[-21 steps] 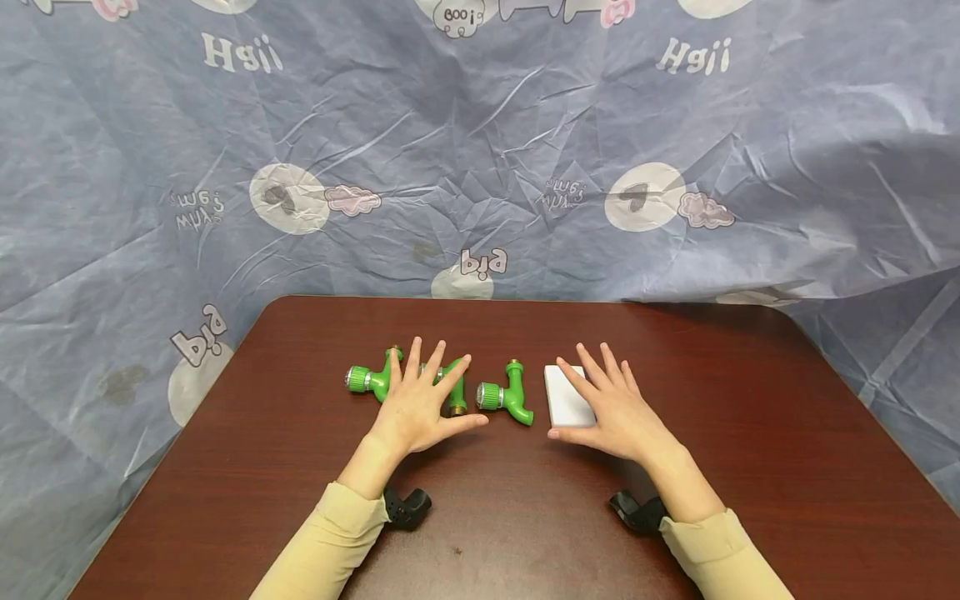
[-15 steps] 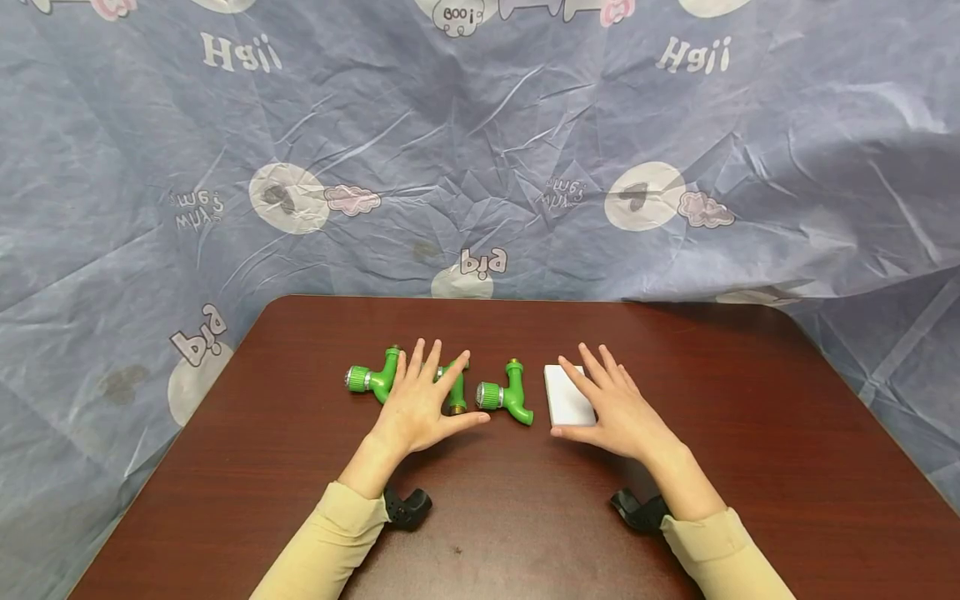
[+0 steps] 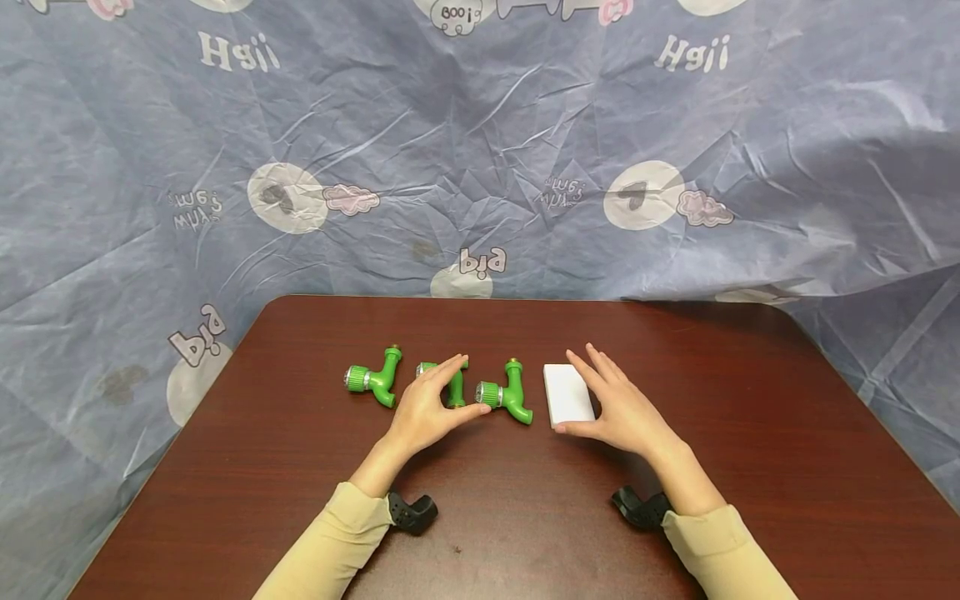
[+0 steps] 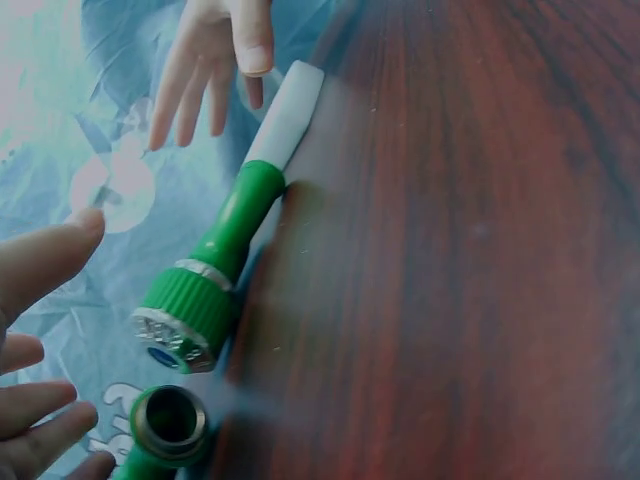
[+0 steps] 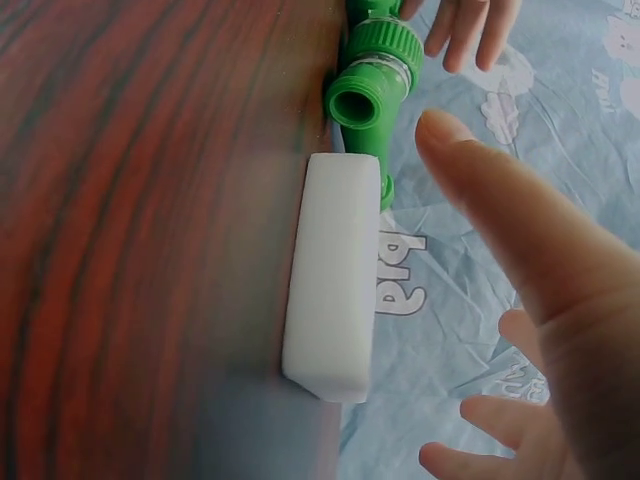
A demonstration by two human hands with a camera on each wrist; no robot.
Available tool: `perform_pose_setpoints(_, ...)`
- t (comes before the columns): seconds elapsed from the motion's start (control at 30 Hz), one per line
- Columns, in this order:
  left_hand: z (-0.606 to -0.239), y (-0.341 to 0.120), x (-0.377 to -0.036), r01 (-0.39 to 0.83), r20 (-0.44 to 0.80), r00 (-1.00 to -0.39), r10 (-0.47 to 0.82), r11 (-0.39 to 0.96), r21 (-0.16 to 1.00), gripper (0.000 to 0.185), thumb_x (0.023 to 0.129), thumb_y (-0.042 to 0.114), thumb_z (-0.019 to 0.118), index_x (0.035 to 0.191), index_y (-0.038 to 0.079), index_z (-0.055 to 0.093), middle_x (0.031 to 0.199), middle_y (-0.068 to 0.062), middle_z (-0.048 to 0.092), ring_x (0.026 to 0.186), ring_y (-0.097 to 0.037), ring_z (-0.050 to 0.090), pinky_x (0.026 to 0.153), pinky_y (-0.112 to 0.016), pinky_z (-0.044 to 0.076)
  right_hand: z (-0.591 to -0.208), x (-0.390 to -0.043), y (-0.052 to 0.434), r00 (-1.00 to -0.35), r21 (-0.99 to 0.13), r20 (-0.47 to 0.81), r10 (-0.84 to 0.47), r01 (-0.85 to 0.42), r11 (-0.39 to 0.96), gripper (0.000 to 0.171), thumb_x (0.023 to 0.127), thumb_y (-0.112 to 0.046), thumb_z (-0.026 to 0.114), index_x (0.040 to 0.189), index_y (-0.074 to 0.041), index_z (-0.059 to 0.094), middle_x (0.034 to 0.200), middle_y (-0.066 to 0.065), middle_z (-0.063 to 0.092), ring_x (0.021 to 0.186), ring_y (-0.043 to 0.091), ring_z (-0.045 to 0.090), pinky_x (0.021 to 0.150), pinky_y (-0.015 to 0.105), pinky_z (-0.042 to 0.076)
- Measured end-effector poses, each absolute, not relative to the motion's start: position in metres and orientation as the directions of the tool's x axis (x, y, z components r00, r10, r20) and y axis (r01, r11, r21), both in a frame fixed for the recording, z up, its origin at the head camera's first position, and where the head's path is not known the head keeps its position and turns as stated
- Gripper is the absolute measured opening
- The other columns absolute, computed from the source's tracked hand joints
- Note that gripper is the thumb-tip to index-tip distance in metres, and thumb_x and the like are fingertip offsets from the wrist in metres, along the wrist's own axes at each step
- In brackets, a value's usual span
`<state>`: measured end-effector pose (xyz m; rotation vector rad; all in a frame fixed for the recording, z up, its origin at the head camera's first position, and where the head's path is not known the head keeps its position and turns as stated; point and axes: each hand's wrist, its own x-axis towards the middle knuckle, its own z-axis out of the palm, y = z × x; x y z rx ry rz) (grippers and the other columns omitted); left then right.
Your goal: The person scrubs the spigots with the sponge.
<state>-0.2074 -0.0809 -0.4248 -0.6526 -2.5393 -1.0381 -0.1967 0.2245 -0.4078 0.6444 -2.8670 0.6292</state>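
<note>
Tabletop (image 3: 300, 467): middle faucet (image 3: 454, 385) under left fingers (image 3: 442, 372)

Both arms reached forward from the bottom of the view, in pale yellow sleeves. A black strap sat at each wrist. The left hand (image 3: 427, 408) was turned on its side, fingers straight and close together, thumb pointing to the right. The right hand (image 3: 618, 408) was also tipped on its edge, fingers straight and pointing ahead, thumb low. Neither hand held anything.
</note>
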Motion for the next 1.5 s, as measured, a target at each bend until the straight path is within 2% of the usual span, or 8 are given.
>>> perform_pose_setpoints(0.2,-0.438,-0.074,-0.211,0.517,0.474,-0.852,0.223,0.508,0.689,0.059,0.070,0.033,0.082,0.121,0.010,0.063,0.109,-0.011,0.067,0.100,-0.021,0.063,0.085,-0.041,0.048,-0.410,-0.199,0.228,-0.922,-0.451,0.183,-0.342,-0.388,0.804,0.105,0.065,-0.060,0.077,0.149,-0.022,0.027,0.153,0.018,0.018,0.134,0.042,0.025,0.097,0.061,0.033)
perform_pose_setpoints(0.33,-0.444,-0.068,-0.214,0.505,0.468,-0.860,0.206,0.486,0.714,0.053,0.071,0.031,0.081,0.118,0.011,0.066,0.109,-0.009,0.067,0.103,-0.019,0.061,0.087,-0.039,0.048,-0.414,-0.201,0.230,-0.932,-0.506,0.164,-0.323,-0.360,0.783,0.106,0.064,-0.059,0.078,0.149,-0.019,0.028,0.152,0.019,0.019,0.133,0.041,0.029,0.097,0.060,0.035)
perform_pose_setpoints(0.47,-0.447,-0.063,-0.217,0.493,0.462,-0.866,0.192,0.480,0.726,0.051,0.072,0.030,0.081,0.117,0.012,0.066,0.109,-0.008,0.067,0.103,-0.019,0.061,0.087,-0.039,0.048,-0.420,-0.205,0.232,-0.933,-0.584,0.169,-0.318,-0.355,0.730,0.106,0.065,-0.052,0.081,0.148,-0.013,0.028,0.151,0.020,0.021,0.129,0.038,0.036,0.094,0.053,0.042)
perform_pose_setpoints(0.67,-0.451,-0.060,-0.220,0.513,0.473,-0.855,0.215,0.488,0.706,0.051,0.072,0.026,0.082,0.116,0.007,0.066,0.104,-0.007,0.068,0.097,-0.019,0.062,0.082,-0.039,0.048,-0.428,-0.209,0.234,-0.922,-0.688,0.195,-0.336,-0.372,0.623,0.101,0.066,-0.037,0.085,0.146,-0.005,0.031,0.147,0.023,0.026,0.114,0.035,0.051,0.087,0.046,0.049)
perform_pose_setpoints(0.73,-0.452,-0.060,-0.221,0.513,0.472,-0.854,0.219,0.501,0.697,0.050,0.072,0.026,0.082,0.116,0.007,0.066,0.103,-0.006,0.068,0.097,-0.019,0.061,0.086,-0.040,0.046,-0.431,-0.210,0.235,-0.924,-0.706,0.186,-0.334,-0.362,0.609,0.101,0.066,-0.035,0.086,0.145,-0.005,0.031,0.146,0.021,0.028,0.111,0.033,0.052,0.087,0.045,0.049)
perform_pose_setpoints(0.9,-0.454,-0.059,-0.221,0.539,0.482,-0.837,0.261,0.551,0.637,0.050,0.073,0.025,0.080,0.116,0.007,0.066,0.108,-0.004,0.067,0.102,-0.021,0.060,0.097,-0.043,0.037,-0.438,-0.210,0.236,-0.931,-0.713,0.177,-0.320,-0.345,0.610,0.098,0.067,-0.034,0.085,0.144,-0.003,0.032,0.142,0.018,0.035,0.112,0.031,0.048,0.089,0.046,0.046)
perform_pose_setpoints(1.23,-0.458,-0.060,-0.219,0.588,0.514,-0.793,0.326,0.630,0.508,0.049,0.074,0.026,0.079,0.118,0.008,0.065,0.110,-0.007,0.067,0.102,-0.024,0.060,0.098,-0.043,0.036,-0.447,-0.206,0.227,-0.948,-0.674,0.155,-0.278,-0.307,0.671,0.111,0.061,-0.046,0.085,0.146,-0.004,0.028,0.149,0.019,0.026,0.131,0.038,0.022,0.098,0.056,0.031)
perform_pose_setpoints(1.5,-0.460,-0.060,-0.218,0.591,0.562,-0.776,0.288,0.644,0.486,0.044,0.070,0.028,0.083,0.109,0.012,0.069,0.100,-0.001,0.070,0.095,-0.020,0.062,0.096,-0.039,0.039,-0.450,-0.206,0.225,-0.950,-0.652,0.179,-0.254,-0.308,0.693,0.098,0.066,-0.037,0.085,0.143,-0.003,0.035,0.148,0.019,0.029,0.130,0.039,0.025,0.098,0.054,0.030)
